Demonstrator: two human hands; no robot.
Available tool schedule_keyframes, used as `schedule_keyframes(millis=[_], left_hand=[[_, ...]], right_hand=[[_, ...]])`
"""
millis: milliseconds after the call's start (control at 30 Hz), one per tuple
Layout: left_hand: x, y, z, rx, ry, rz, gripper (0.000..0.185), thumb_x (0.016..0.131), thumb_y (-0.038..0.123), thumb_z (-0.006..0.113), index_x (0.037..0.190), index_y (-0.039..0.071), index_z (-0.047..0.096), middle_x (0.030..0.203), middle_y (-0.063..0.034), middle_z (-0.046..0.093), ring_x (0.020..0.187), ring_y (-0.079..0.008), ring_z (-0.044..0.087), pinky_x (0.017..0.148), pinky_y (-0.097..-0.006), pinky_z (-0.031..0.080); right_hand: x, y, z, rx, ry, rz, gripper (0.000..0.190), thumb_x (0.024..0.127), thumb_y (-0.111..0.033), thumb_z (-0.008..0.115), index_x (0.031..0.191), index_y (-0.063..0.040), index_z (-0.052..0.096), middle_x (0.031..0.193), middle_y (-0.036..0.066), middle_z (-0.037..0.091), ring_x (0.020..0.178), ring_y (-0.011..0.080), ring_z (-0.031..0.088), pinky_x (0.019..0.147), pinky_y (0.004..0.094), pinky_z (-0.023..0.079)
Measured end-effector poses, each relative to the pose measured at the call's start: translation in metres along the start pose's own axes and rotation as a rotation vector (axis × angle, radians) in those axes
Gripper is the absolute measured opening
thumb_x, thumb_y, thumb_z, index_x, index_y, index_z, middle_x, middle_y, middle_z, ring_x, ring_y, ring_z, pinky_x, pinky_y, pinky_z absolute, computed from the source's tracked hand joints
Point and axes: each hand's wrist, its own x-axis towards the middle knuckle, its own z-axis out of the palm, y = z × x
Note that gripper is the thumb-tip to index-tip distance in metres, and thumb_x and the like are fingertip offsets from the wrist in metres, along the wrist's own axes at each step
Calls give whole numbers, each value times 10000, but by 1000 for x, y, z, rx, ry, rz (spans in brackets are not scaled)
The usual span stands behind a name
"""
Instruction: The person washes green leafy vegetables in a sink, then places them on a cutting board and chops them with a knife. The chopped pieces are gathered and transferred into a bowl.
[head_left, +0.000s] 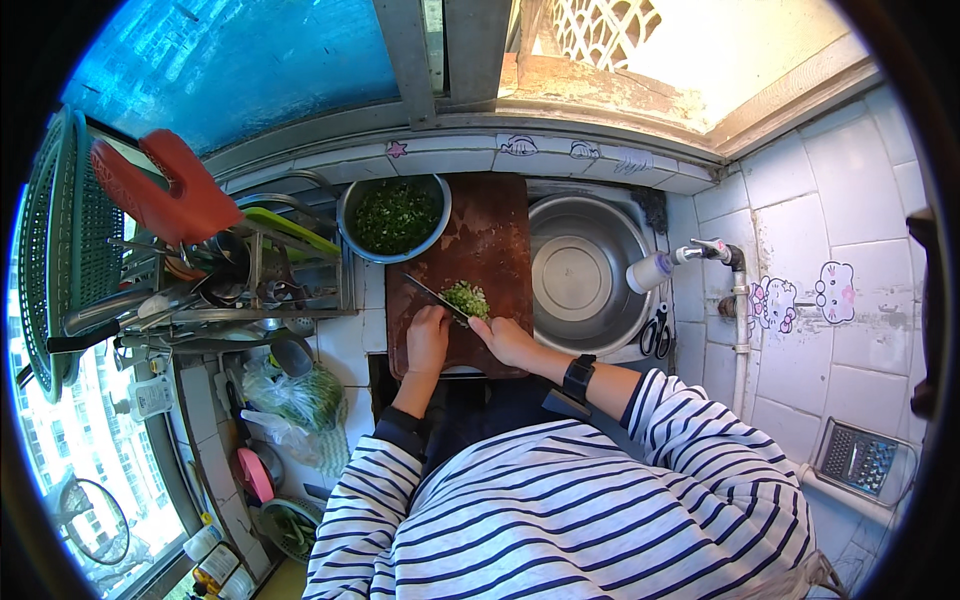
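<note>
My right hand (504, 340) grips a kitchen knife (439, 298) at its handle end. The dark blade slants up to the left over a brown wooden cutting board (487, 232). Along the blade's right side lies a small heap of chopped pale-green vegetable (466, 298), perhaps scallion. My left hand (427, 337) is at the blade's near side, with bent fingers close to it. Whether those fingers touch or pinch the blade is not clear. At the board's far left corner stands a bowl (396, 255) full of chopped dark greens (397, 215).
Right of the board, a steel basin (544, 330) sits in the sink below a tap (705, 249) with a filter nozzle. Black-handled scissors (656, 334) lie beside it. A crowded dish rack (300, 313) and a plastic bag of greens (300, 397) are at left.
</note>
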Motion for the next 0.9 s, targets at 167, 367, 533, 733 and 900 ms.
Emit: schedule_keyframes(millis=[167,367,533,733,900], left_hand=[[1,-4,2,-45,-24,-46,81,805,15,652,831,27,576,821,-152,573,829,-388,590,701,-480,479],[-1,1,1,-67,4,-69,94,804,20,667,848,20,584,818,-150,569,834,-383,585,703,-469,477],[-1,4,-3,-36,46,-80,142,781,47,719,831,31,587,822,-134,562,849,-363,574,718,-460,474],[-3,1,-2,56,-9,-60,147,775,72,734,812,38,596,824,-129,553,852,-354,566,717,-465,469],[-5,2,-1,75,17,-1,127,793,68,710,809,28,591,826,-131,546,855,-357,559,723,-462,472]], right_hand=[[6,-3,5,-10,-4,1,793,1006,-604,306,790,68,668,840,323,657,861,495,642,766,545,500],[13,-8,6,-20,58,-39,787,1007,-594,320,755,70,660,832,320,657,833,496,641,745,551,499],[3,-1,-5,-40,58,-27,765,1008,-575,342,751,68,665,798,306,659,815,485,646,740,548,502],[-7,4,-3,-66,65,-59,760,1005,-574,355,749,68,670,772,306,656,800,479,652,738,543,507],[-5,6,0,-40,49,-41,771,1004,-578,353,737,74,666,760,306,654,793,481,654,740,542,510]])
